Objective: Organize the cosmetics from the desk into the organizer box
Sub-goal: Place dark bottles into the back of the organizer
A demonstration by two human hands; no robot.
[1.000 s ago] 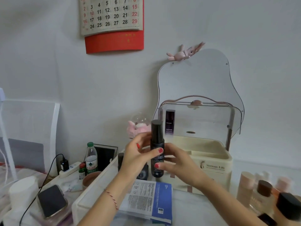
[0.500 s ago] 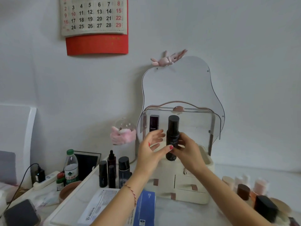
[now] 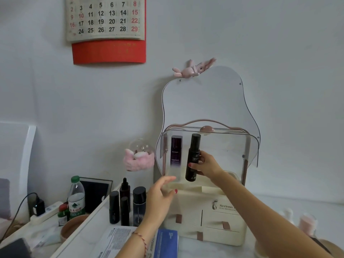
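The right hand [image 3: 205, 165] gripped a black bottle [image 3: 192, 158] — held slightly tilted inside the top compartment of the organizer box [image 3: 214, 218], beside a purple bottle [image 3: 176, 151] standing there. The left hand [image 3: 160, 197] hovered open, holding nothing, near the box's front. 4 dark bottles [image 3: 126, 207] stood on the desk [image 3: 204, 250] — left of the box.

Wall calendar [image 3: 105, 19], water bottle [image 3: 76, 198]

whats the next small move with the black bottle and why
Probably lower the black bottle straight down into the organizer box, just right of the purple bottle. The right hand grips it above the top compartment, slightly tilted, and the left hand has let go.
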